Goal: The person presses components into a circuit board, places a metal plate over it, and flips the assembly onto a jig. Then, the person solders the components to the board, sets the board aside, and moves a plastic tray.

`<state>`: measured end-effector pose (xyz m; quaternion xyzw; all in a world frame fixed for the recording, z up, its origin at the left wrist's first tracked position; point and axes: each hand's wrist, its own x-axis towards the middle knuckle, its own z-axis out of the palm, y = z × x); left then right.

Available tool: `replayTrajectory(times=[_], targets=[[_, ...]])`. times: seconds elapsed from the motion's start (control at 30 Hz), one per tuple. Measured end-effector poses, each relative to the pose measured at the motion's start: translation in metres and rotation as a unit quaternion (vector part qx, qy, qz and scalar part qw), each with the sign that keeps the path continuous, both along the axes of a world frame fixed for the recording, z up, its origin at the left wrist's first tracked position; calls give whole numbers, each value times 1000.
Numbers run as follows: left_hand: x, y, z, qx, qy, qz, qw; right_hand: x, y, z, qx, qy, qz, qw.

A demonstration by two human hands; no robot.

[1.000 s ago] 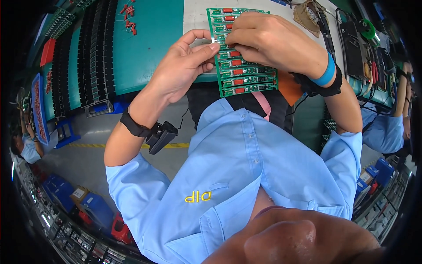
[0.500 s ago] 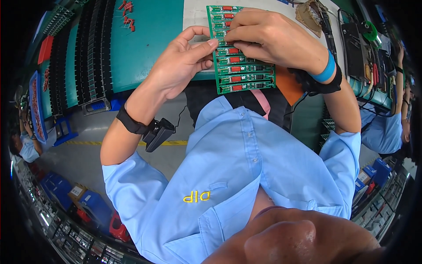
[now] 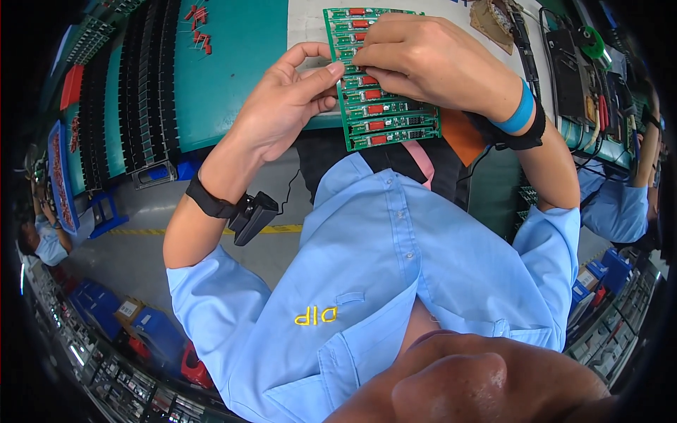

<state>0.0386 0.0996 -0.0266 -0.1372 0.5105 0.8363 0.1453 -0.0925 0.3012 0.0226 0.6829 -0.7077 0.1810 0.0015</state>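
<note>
Right at the near edge of the workbench, the circuit-board panel is pinched by the left hand, the bunched right hand's grip is hidden, and a red capacitor could be tilted by uneven pressure.

Left grip: thumb on left edge of the circuit panel, fingers curled
Right grip: over the circuit panel, knuckles up, fingertips bunched
Forearms: angled toward it, elbows bent
</note>
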Motion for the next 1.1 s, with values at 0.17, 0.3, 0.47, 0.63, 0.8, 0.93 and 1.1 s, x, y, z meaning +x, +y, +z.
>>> replayTrajectory(times=[0.17,0.3,0.47,0.63,0.8,0.93,1.1], targets=[[2,-2,-3,1,1,3,1000,2,-2,0,-15,26,6,1000],[1,-3,-4,-19,6,10,1000,-1,-5,8,14,-20,4,1000],[-1,5,2,-51,-2,15,999,-6,-2,-11,-27,-41,4,999],[4,0,-4,-44,-10,38,998,-14,-7,-16,-23,-196,32,980],[0,-1,-2,-43,-11,30,999,-8,-5,-7,-17,-135,5,991],[0,2,3,-51,-14,35,998,-9,-2,-9,-41,-107,23,993],[4,6,5,-56,-13,42,997,-9,-2,-14,-23,-103,26,994]])
